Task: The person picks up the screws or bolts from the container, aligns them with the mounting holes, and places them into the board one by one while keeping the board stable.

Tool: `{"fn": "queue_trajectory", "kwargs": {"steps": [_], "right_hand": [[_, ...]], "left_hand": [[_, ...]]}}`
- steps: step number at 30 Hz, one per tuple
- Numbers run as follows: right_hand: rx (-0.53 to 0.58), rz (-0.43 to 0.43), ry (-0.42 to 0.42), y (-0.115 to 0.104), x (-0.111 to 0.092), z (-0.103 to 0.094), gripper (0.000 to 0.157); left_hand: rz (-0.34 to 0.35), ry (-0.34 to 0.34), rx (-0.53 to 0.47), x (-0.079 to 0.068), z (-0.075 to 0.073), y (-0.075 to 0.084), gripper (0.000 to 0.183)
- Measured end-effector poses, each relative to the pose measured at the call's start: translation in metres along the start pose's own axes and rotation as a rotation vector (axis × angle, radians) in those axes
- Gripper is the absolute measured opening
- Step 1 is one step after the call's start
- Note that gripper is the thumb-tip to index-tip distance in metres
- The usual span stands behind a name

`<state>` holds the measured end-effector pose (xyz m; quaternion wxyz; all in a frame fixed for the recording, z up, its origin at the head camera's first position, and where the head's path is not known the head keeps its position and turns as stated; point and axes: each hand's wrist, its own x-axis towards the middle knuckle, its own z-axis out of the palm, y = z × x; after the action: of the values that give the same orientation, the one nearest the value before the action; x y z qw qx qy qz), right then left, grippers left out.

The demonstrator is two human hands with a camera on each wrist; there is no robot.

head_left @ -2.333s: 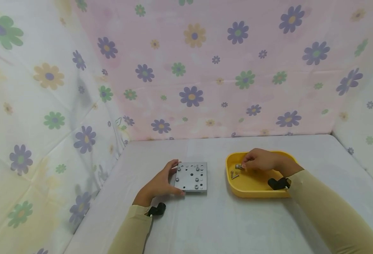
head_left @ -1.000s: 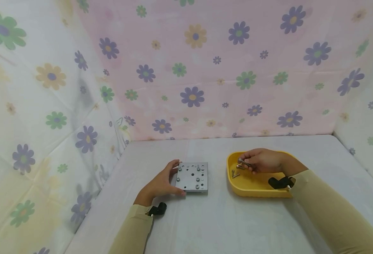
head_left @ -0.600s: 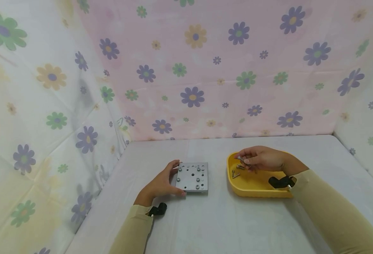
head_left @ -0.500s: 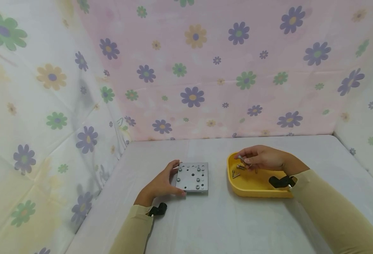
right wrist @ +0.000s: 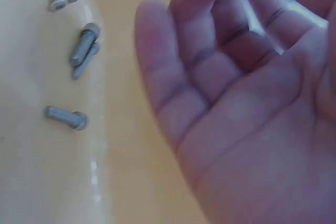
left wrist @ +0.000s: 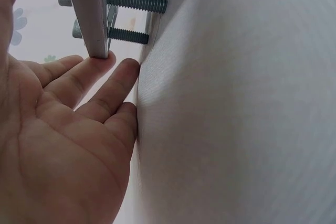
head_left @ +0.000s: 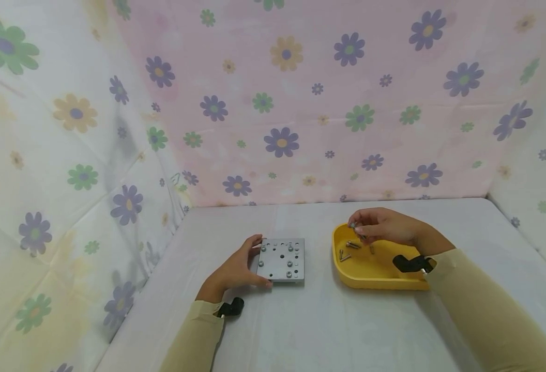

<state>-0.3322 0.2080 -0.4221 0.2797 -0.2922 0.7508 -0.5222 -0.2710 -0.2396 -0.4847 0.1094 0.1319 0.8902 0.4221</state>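
Note:
My left hand [head_left: 236, 268] holds a square silver metal plate [head_left: 276, 256] by its left side, thumb at the near edge and fingers at the far edge. Several socket-head screws stand in the plate's holes. In the left wrist view, threaded shanks [left wrist: 137, 1] stick out beneath the plate [left wrist: 90, 11], and fingertips touch its edge. Over the far left of a yellow tray [head_left: 384, 283], my right hand [head_left: 389, 227] pinches a socket-head screw [head_left: 353, 225], partly covered by the fingers. The right wrist view shows the palm [right wrist: 252, 114] but hides that screw.
Several loose screws [head_left: 353, 245] lie in the tray, mostly toward its left end; a single screw [right wrist: 65, 117] lies apart from the others. White cloth [head_left: 301, 330] covers the table. Flowered fabric walls [head_left: 319, 103] stand at the back and sides.
My right hand has risen from the tray floor with a screw and turned it in the fingers. Another screw now shows on the tray floor below the hand. The left hand stays put.

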Motion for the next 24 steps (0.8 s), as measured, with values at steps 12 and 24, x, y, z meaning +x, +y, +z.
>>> {"fn": "queue_trajectory", "kwargs": {"steps": [12,24], "right_hand": [[-0.171,0.017,0.253,-0.017,-0.010,-0.001,0.037],[-0.245,0.018,0.420,-0.030,-0.014,0.011,0.025]], "left_hand": [[-0.009,0.000,0.009,-0.001,0.001,0.000,0.139],[-0.004,0.004,0.003,0.000,0.001,-0.001,0.138]]}}
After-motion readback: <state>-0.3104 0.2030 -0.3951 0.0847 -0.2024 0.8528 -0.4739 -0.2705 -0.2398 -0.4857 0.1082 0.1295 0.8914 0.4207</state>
